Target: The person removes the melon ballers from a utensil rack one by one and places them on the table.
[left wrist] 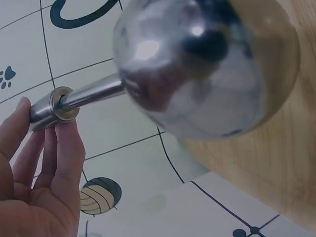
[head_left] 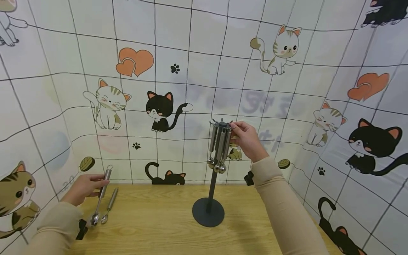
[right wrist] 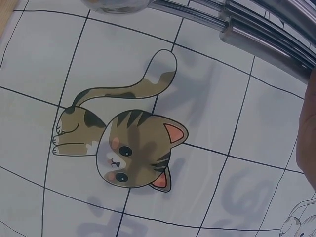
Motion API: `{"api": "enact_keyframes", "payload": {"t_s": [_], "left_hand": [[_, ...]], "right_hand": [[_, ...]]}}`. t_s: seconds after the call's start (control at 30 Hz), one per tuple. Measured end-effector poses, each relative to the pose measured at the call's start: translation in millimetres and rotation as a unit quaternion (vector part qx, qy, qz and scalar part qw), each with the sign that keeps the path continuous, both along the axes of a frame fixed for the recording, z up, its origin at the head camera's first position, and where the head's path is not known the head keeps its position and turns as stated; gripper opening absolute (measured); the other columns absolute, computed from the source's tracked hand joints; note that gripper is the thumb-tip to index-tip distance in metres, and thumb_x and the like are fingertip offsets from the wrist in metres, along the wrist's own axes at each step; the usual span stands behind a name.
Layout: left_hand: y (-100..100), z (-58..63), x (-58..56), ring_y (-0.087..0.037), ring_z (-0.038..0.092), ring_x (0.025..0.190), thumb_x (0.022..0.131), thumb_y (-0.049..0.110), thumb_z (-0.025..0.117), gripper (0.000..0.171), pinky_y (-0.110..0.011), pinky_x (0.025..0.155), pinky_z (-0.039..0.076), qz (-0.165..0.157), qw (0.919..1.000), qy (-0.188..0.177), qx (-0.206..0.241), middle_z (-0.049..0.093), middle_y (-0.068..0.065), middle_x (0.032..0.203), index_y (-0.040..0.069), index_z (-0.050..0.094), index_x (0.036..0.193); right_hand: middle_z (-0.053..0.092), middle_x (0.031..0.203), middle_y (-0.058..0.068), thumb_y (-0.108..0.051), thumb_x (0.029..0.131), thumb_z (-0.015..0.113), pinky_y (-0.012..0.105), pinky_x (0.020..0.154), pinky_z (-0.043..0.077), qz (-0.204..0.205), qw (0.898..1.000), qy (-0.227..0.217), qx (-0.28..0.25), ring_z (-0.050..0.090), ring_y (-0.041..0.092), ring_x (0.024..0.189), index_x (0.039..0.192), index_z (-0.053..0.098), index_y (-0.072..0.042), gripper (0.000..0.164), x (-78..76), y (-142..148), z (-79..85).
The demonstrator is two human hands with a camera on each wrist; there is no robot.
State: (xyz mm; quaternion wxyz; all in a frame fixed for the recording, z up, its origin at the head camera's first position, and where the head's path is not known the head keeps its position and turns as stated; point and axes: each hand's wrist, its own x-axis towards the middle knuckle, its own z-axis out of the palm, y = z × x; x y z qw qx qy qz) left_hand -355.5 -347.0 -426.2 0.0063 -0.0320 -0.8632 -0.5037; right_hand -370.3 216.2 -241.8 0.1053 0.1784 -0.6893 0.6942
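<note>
My left hand pinches a steel round-bowled spoon by its thick handle, upright with the bowl low over the table. In the left wrist view its shiny bowl fills the upper middle. Beside it lies a smaller steel spoon. A dark stand with a round base and hooks at the top carries several hanging steel spoons. At its top right, my right hand pinches the upper end of one spoon's handle by a hook. Fingertips are partly hidden there.
A wooden table lies under everything. Behind and at both sides hangs a white gridded cloth printed with cats, hearts and paw marks. The stand rises in front of the back cloth.
</note>
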Motion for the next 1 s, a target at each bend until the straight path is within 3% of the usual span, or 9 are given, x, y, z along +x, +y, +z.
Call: {"api": "enact_keyframes", "payload": {"t_s": [0.13, 0.4, 0.7, 0.83, 1.0], "left_hand": [[-2, -7.3, -7.4, -0.025, 0.065, 0.102, 0.101, 0.034, 0.066, 0.069, -0.045, 0.084, 0.060, -0.006, 0.9999, -0.012, 0.005, 0.065, -0.025, 0.120, -0.015, 0.044, 0.144], [-14, -27.8, -18.6, -0.048, 0.057, 0.118, 0.102, 0.031, 0.065, 0.071, -0.050, 0.086, 0.058, -0.001, 0.9992, -0.039, -0.003, 0.055, -0.035, 0.131, -0.018, 0.038, 0.145], [-27, -44.8, -26.6, -0.042, 0.063, 0.106, 0.098, 0.034, 0.070, 0.080, -0.047, 0.082, 0.060, -0.006, 0.9981, -0.058, -0.022, 0.046, -0.042, 0.135, -0.021, 0.034, 0.145], [-32, -50.0, -31.6, -0.043, 0.064, 0.105, 0.096, 0.038, 0.072, 0.084, -0.044, 0.079, 0.061, -0.015, 0.9971, -0.055, -0.050, 0.043, -0.044, 0.136, -0.023, 0.036, 0.142], [-39, -58.9, -37.7, -0.039, 0.067, 0.098, 0.091, 0.038, 0.078, 0.087, -0.042, 0.077, 0.061, -0.015, 0.9970, -0.057, -0.050, 0.044, -0.046, 0.133, -0.027, 0.040, 0.136]], "right_hand": [[0.061, 0.091, 0.001, -0.023, 0.103, 0.060, 0.030, 0.069, 0.057, -0.001, 1.000, 0.000, -0.014, 0.060, 0.013, 0.078, 0.114, 0.063, -0.006, 0.020, 0.6, 6, -1.0], [0.060, 0.093, 0.003, -0.024, 0.104, 0.059, 0.029, 0.068, 0.057, 0.005, 1.000, 0.002, -0.008, 0.059, 0.014, 0.079, 0.116, 0.063, -0.006, 0.022, 1.0, 8, -2.0], [0.059, 0.092, 0.003, -0.024, 0.104, 0.058, 0.032, 0.074, 0.059, 0.004, 1.000, 0.001, 0.015, 0.059, 0.014, 0.079, 0.115, 0.062, -0.008, 0.020, 1.9, 8, -0.2], [0.057, 0.093, 0.003, -0.025, 0.104, 0.059, 0.031, 0.076, 0.059, 0.013, 1.000, 0.002, 0.020, 0.058, 0.015, 0.080, 0.117, 0.062, -0.008, 0.022, 2.5, 9, 1.0], [0.058, 0.094, 0.004, -0.026, 0.104, 0.059, 0.032, 0.076, 0.059, 0.015, 1.000, -0.005, 0.022, 0.059, 0.015, 0.080, 0.118, 0.062, -0.008, 0.023, 2.7, 8, 0.7]]}}
